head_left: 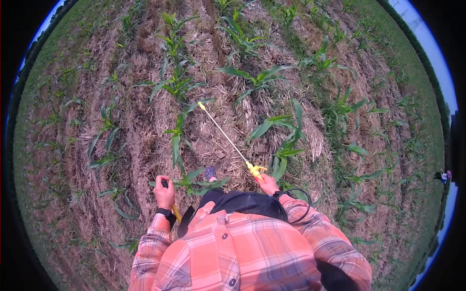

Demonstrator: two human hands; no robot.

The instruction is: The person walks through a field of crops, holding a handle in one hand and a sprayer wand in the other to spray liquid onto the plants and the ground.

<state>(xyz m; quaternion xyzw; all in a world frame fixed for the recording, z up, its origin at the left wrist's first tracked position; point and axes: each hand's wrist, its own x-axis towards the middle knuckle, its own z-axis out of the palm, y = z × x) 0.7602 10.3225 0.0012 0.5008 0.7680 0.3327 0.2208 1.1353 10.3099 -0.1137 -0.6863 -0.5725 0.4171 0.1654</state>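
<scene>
My right hand (267, 185) is closed round the grip of a sprayer wand (224, 133). Its yellow trigger valve sits just ahead of my fingers, and the thin pale lance runs forward and left to a yellow nozzle above the straw-covered soil. A black hose (305, 196) loops beside my right wrist. At my left side, my left hand (165, 195) is wrapped round the black end of a pump lever (177, 213), whose yellow bar shows below the wrist. Young corn plants (177, 85) stand near the nozzle, and another corn plant (286, 150) grows beside the lance.
Rows of young corn run away ahead over dry straw and soil, with weeds (335, 121) between rows on the right. My shoe (210, 173) shows among leaves in front of me. Another person (442, 176) is far off at the right edge.
</scene>
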